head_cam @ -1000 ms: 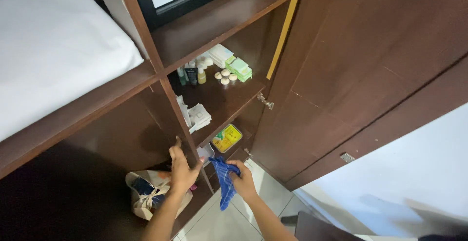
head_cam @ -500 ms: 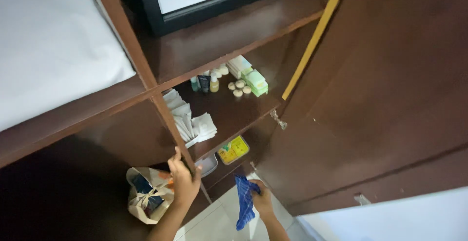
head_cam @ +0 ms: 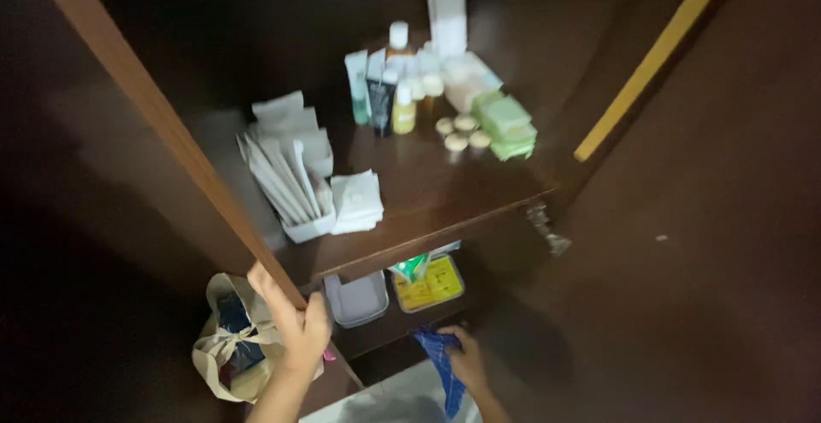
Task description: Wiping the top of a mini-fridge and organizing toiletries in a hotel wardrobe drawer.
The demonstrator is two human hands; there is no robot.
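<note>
Head view looks down into a dark wooden cabinet with open shelves. Left hand [head_cam: 295, 325] grips the lower end of the vertical wooden divider [head_cam: 162, 124], fingers wrapped around its front edge. Right hand [head_cam: 466, 361] is closed on a blue cloth [head_cam: 445, 370], which hangs down from the fist in front of the lowest shelf opening, above a pale floor surface.

Just left of the left hand, a beige paper bag [head_cam: 224, 350] with dark contents sits in the lower left compartment, touching or nearly touching the wrist. Directly beyond the left hand, a grey rectangular container [head_cam: 357, 299] sits on the lower shelf; beside it on the right is a yellow packet [head_cam: 432, 283] with a green item on top.

On the middle shelf [head_cam: 445, 192], a white holder [head_cam: 295, 183] filled with white sachets stands near the divider, with a small stack of white folded packets [head_cam: 357, 201] touching its right side. Farther back stand several small tubes and bottles [head_cam: 389, 89], four round tan caps [head_cam: 462, 130], and a stack of pale green bars [head_cam: 506, 125]. The open cabinet door [head_cam: 710, 243], with a yellow edge strip [head_cam: 654, 59], stands to the right.
</note>
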